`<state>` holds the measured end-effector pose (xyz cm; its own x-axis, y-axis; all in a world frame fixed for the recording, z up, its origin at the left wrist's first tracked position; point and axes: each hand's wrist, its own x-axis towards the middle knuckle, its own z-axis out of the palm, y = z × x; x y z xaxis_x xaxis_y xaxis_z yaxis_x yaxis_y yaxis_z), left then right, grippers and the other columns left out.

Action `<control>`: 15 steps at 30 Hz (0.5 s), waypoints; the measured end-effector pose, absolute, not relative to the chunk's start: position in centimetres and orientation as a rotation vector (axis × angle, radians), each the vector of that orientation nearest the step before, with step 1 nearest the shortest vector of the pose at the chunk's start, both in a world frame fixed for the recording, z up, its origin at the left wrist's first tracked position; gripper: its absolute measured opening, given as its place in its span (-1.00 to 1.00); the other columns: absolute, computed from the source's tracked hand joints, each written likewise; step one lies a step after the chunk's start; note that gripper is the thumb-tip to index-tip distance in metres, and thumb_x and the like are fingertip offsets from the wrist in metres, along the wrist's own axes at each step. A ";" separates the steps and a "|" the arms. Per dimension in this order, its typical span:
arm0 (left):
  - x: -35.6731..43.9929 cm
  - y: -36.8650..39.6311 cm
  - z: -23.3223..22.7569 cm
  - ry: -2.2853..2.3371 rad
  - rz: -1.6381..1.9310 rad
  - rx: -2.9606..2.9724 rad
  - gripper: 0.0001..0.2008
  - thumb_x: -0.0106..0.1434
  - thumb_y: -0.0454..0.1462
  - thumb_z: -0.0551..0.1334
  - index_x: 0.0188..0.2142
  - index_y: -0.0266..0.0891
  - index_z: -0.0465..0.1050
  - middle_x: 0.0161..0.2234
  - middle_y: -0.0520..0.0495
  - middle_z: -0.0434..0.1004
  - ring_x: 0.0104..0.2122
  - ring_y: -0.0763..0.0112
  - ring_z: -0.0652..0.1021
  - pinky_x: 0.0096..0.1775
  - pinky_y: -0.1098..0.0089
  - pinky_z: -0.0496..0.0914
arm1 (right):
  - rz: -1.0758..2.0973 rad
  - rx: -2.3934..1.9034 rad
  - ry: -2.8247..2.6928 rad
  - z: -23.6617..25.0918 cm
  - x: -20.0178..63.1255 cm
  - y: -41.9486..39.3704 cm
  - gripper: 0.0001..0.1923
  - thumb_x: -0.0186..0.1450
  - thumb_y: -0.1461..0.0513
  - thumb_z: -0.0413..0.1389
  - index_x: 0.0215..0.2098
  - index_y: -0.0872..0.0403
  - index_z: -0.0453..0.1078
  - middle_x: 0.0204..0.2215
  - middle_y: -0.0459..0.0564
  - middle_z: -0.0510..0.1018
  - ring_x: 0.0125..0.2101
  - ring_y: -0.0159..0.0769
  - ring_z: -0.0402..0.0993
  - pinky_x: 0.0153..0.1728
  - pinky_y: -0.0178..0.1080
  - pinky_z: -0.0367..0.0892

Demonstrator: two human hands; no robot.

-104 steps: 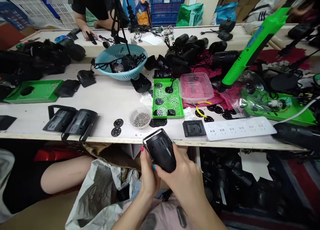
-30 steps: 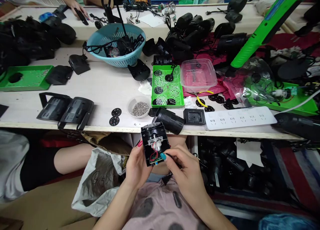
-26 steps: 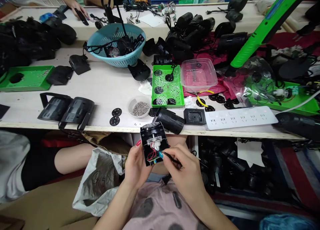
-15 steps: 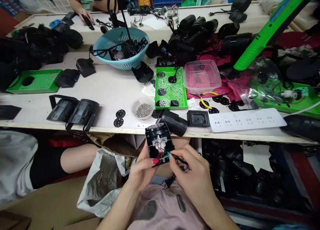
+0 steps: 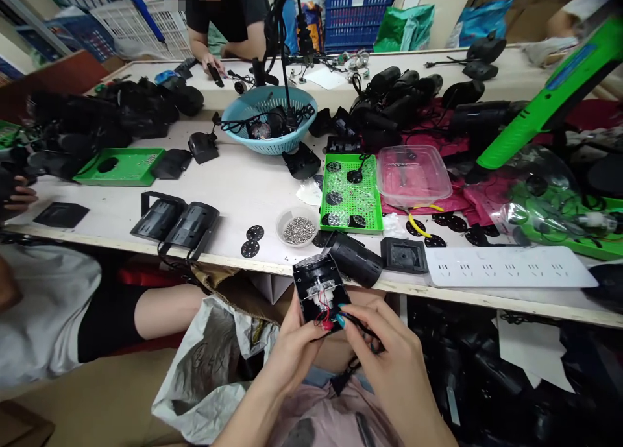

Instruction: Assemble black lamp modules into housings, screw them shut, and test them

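My left hand is closed around an open black plastic housing just below the table edge. Inside the housing show a clear part, a white part and thin red wires. Its thumb lies over the lower edge, by the wires. With thumb and index finger pressed together, my right hand pinches a black cable at the housing's lower right corner. The cable's tip is hidden by the fingers. A second black cylindrical housing lies on the table just behind the held one.
Nearby on the table are a bowl of small metal parts, a green tray, a clear plastic box and a white power strip. A blue basket stands farther back. Co-workers' hands show at the far side and left.
The view has tilted up and swung left, so the table sits lower and farther right in the picture. Another person's hand now shows at the left. My hands keep their holds.
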<state>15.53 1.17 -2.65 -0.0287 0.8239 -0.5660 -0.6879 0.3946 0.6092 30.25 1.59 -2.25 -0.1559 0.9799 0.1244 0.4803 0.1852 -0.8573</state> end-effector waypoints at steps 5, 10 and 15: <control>14.5 1.7 -3.0 1.005 1.267 0.139 -0.46 -0.05 -0.44 0.37 -0.02 -0.16 0.53 -0.13 -0.12 0.64 -0.06 0.12 0.57 0.06 0.15 0.39 | 0.771 -1.406 -1.702 -5.5 31.6 -0.8 -0.72 0.38 0.27 0.12 0.06 -0.01 0.36 -0.19 -0.04 0.53 -0.26 -0.36 0.54 -0.24 -0.38 0.49; 14.6 1.6 -3.2 1.038 1.264 0.154 -0.33 -0.04 -0.45 0.36 0.11 -0.08 0.45 -0.07 -0.09 0.62 0.00 0.14 0.55 0.08 0.18 0.37 | 0.650 -1.137 -1.774 -6.0 32.7 -2.4 -0.55 0.38 0.45 0.01 0.15 -0.03 0.37 -0.24 -0.04 0.59 -0.32 -0.40 0.57 -0.28 -0.43 0.49; 15.6 1.2 -3.3 1.054 1.263 0.186 -0.09 -0.06 -0.39 0.41 0.29 0.08 0.23 0.10 -0.09 0.52 0.07 0.12 0.51 0.11 0.21 0.36 | 0.698 -1.231 -1.839 -3.4 31.4 -0.8 -0.56 0.43 0.38 -0.03 0.22 -0.01 0.34 -0.33 -0.05 0.62 -0.57 -0.41 0.48 -0.51 -0.41 0.43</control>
<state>15.58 1.21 -3.34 -0.0707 0.8377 -0.5416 -0.6827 0.3552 0.6385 31.43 -0.84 -3.36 -0.2080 0.9270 0.3122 0.4865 0.3749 -0.7891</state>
